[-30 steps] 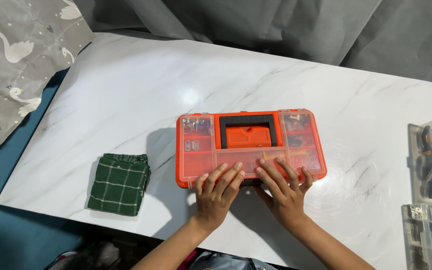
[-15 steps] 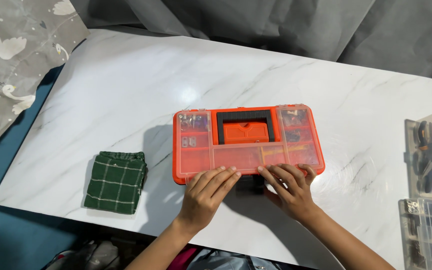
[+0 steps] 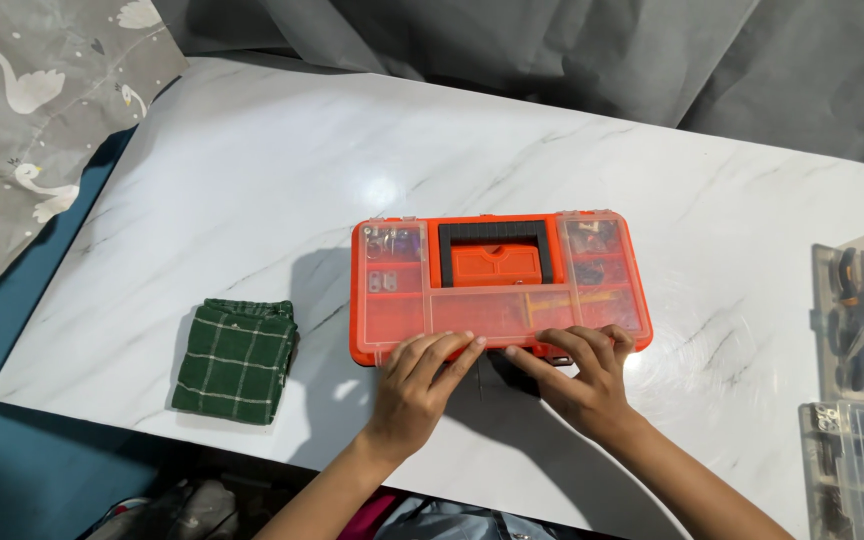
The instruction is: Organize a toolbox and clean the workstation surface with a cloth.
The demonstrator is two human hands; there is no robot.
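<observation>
An orange toolbox [image 3: 497,283] with a clear compartmented lid and a black handle lies flat on the white marble table [image 3: 252,180]. My left hand [image 3: 415,385] rests with its fingertips on the box's near edge, left of the middle. My right hand [image 3: 580,378] lies beside it, fingers curled over the near right edge. A dark latch area shows between the two hands at the front. Small parts fill the lid compartments.
A folded green checked cloth [image 3: 237,360] lies on the table to the left of the box. Clear plastic organiser boxes [image 3: 860,370] with tools stand at the right edge. Grey fabric hangs behind the table, and swan-patterned cloth [image 3: 22,110] lies at the far left.
Both hands have slid back from the top of the lid toward the box's near edge. The right hand's fingers now curl over the front rim.
</observation>
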